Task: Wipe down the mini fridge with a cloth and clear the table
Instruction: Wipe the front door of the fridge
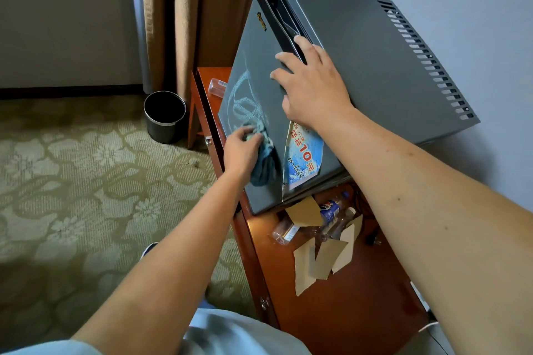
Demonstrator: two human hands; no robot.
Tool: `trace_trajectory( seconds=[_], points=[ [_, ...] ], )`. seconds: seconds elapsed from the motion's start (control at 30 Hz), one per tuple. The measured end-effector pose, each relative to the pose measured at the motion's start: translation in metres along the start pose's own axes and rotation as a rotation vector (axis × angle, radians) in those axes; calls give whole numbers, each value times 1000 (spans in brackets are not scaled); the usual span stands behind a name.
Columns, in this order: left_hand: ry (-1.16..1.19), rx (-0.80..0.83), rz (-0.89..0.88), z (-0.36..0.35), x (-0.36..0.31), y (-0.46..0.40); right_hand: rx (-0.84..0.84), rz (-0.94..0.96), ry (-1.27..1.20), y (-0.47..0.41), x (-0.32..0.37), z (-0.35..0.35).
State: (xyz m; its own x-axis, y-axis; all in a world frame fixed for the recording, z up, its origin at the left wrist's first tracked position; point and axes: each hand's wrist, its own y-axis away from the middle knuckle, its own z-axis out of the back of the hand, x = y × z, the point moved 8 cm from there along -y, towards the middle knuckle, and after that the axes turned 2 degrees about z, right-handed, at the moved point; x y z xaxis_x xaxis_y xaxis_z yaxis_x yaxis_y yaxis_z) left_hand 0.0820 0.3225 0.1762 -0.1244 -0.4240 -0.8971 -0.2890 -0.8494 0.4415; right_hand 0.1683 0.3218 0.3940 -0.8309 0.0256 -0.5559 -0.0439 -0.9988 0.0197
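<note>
Left hand (241,150) grips bunched cloth (264,158), pressed on fridge (360,66) door. Right hand (313,86), fingers spread flat, rests on door's top edge. Fridge sits on table (346,297); bottles (331,210) and paper scraps (317,262) lie beside it.

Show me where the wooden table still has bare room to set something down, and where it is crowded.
Free: the near end of the table, between the cardboard pieces and its near edge. Crowded: right below the mini fridge, where plastic bottles and cardboard lie together. A narrow strip at the far end holds another bottle. The left hand grips the cloth; the right hand rests on the fridge.
</note>
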Motion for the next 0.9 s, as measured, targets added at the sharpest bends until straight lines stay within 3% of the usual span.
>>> trace_trajectory(
  seconds=[0.13, 0.37, 0.7, 0.9],
  points=[
    [5, -12, -60, -1, -23, 4, 2, 1, -4, 0, 0, 1],
    [-118, 71, 134, -5, 72, 33, 2, -7, -22, 1, -1, 1],
    [68, -4, -189, 0, -80, -7, -8, -9, -29, 2, 0, 5],
    [-58, 34, 68, -5, 23, 4, -8, -12, -34, 1, -1, 1]
  ],
)
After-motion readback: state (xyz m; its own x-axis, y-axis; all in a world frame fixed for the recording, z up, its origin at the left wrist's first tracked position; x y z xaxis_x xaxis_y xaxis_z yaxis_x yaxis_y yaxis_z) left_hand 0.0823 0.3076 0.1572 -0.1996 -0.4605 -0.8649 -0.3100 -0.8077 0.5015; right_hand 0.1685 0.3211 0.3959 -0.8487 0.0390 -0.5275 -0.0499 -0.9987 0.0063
